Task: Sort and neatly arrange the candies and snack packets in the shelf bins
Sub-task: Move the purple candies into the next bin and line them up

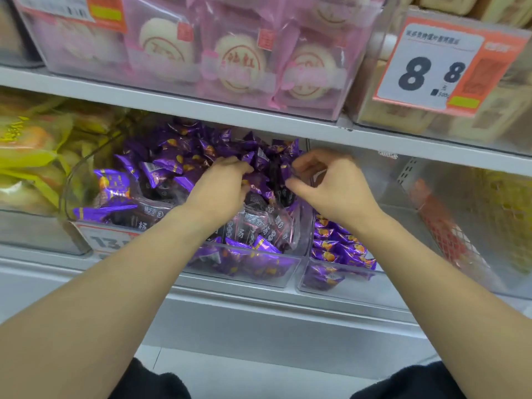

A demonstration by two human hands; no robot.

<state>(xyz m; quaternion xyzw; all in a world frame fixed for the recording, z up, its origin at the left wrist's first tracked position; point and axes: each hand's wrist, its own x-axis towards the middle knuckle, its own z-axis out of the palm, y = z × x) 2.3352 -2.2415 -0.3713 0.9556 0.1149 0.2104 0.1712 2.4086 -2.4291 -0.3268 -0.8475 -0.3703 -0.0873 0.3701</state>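
A clear plastic bin (244, 279) on the lower shelf holds a heap of purple candy packets (161, 165) and dark packets with white characters (253, 226). My left hand (221, 185) reaches into the heap, fingers curled round purple packets at the middle. My right hand (331, 182) hovers at the bin's right wall, thumb and fingers pinching a dark packet; the view is blurred there. A narrower clear bin (339, 286) to the right holds small purple and orange candies (336, 246).
Yellow snack bags (31, 151) fill the bin at left. A clear bin with a red mesh bag (443, 234) stands at right. The shelf edge (201, 108) runs overhead, bearing pink pastry packs (239, 61) and a price tag (431, 67) reading 8.8.
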